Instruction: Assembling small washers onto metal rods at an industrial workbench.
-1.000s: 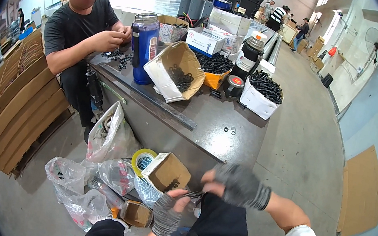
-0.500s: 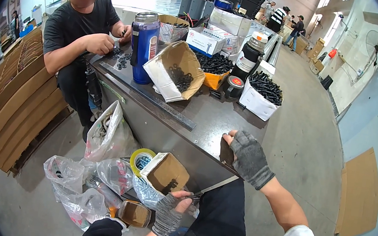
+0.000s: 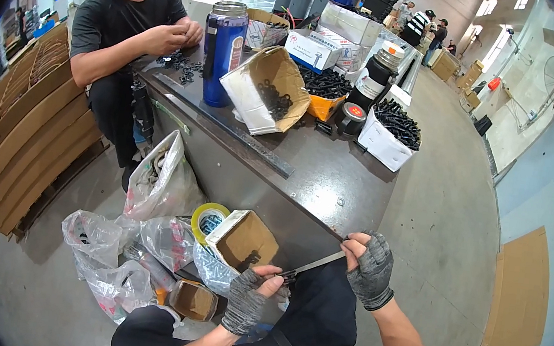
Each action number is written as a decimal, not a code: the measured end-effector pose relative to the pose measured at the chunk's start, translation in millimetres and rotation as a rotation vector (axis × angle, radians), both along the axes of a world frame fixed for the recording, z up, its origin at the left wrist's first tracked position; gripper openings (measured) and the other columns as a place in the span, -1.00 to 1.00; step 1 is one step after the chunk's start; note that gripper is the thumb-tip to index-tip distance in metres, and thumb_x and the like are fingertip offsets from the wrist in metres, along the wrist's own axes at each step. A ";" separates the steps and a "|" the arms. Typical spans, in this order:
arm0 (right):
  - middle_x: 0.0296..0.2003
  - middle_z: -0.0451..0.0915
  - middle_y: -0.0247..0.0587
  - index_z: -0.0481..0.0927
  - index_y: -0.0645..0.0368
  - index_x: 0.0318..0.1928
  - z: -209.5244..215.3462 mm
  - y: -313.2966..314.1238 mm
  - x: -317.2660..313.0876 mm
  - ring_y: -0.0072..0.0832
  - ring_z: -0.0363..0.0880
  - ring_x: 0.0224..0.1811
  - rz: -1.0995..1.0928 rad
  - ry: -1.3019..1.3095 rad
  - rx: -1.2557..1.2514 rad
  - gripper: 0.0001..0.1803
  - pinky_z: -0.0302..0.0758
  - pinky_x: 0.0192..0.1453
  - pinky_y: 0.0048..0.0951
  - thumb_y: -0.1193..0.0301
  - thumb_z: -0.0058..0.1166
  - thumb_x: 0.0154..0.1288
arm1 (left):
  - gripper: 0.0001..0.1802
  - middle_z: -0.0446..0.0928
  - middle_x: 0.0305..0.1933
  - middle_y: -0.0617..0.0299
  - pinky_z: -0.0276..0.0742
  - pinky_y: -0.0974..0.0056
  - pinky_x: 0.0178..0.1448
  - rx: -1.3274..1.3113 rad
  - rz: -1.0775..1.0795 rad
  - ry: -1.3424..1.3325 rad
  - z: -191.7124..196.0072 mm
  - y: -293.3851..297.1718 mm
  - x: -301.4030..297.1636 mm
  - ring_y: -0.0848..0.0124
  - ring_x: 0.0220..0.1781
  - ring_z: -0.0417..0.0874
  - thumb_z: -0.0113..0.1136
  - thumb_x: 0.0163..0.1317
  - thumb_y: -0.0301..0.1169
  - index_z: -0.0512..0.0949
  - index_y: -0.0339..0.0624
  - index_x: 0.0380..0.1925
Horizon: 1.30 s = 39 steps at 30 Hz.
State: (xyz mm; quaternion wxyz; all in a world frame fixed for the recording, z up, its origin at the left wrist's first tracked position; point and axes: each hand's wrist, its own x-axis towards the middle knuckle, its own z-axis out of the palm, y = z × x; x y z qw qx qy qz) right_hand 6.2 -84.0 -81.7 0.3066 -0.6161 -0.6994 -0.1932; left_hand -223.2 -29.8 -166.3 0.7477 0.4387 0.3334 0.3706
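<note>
A thin grey metal strip point(image 3: 320, 264) slants above my lap. At its lower end my left hand point(image 3: 248, 301), in a grey fingerless glove, is closed on it, with small black pieces point(image 3: 289, 277) at the fingertips. My right hand point(image 3: 371, 270), gloved alike, is pinched at the strip's upper end beside the table corner; its fingers partly hide the grip. Left of my left hand stands an open white carton point(image 3: 222, 238), brown inside, with a few small black rings.
On the dark table point(image 3: 355, 214) stand a blue flask point(image 3: 223, 62), a black bottle point(image 3: 373, 81), a tilted carton of black rings point(image 3: 250, 97) and a white box of black bolts point(image 3: 381, 144). Plastic bags point(image 3: 164, 187) lie below. A co-worker point(image 3: 126, 23) sits at left, handling small parts.
My right hand has come off the tabletop, down to the strip's upper end, and its fingers have closed. The left hand stays nearly in place. The co-worker's hands have drawn together.
</note>
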 end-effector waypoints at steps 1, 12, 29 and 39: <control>-0.27 0.62 -0.14 0.58 0.17 -0.21 -0.8 -2.6 1.4 -0.16 0.60 -0.21 -0.004 -0.004 0.022 -0.76 0.53 -0.10 -0.23 0.59 0.30 0.09 | -0.74 0.67 -0.25 0.21 0.58 0.37 -0.12 -0.068 -0.023 -0.069 3.2 -1.1 -0.4 0.49 -0.25 0.67 0.30 0.31 -0.39 0.59 -0.25 -0.05; -0.38 0.62 -0.22 0.65 0.28 -0.20 -22.4 -1.6 -57.5 -0.52 0.60 -0.38 0.165 1.072 -0.508 -0.88 0.52 -0.28 -0.50 0.54 0.24 0.26 | -0.70 0.65 -0.24 0.19 0.59 0.37 -0.18 -0.122 0.056 -0.129 17.4 1.5 -8.3 0.48 -0.27 0.65 0.25 0.36 -0.38 0.51 -0.26 0.02; -0.47 0.58 -0.26 0.60 0.32 -0.16 -44.8 7.5 -72.2 -0.56 0.52 -0.52 0.139 1.573 -0.736 -0.77 0.47 -0.45 -0.51 0.36 0.17 0.40 | -0.73 0.66 -0.25 0.23 0.56 0.38 -0.10 0.018 0.131 -0.040 -1.9 -4.3 -6.6 0.52 -0.22 0.63 0.30 0.32 -0.39 0.57 -0.29 -0.05; -0.45 0.60 -0.19 0.59 0.21 -0.22 -57.4 15.4 -87.5 -0.37 0.61 -0.45 0.192 0.697 -0.264 -0.91 0.51 -0.35 -0.42 0.45 0.19 0.35 | -0.72 0.62 -0.16 0.18 0.53 0.40 -0.03 -0.114 0.120 -0.072 -15.8 -4.2 1.0 0.51 -0.15 0.61 0.22 0.39 -0.34 0.55 -0.30 -0.03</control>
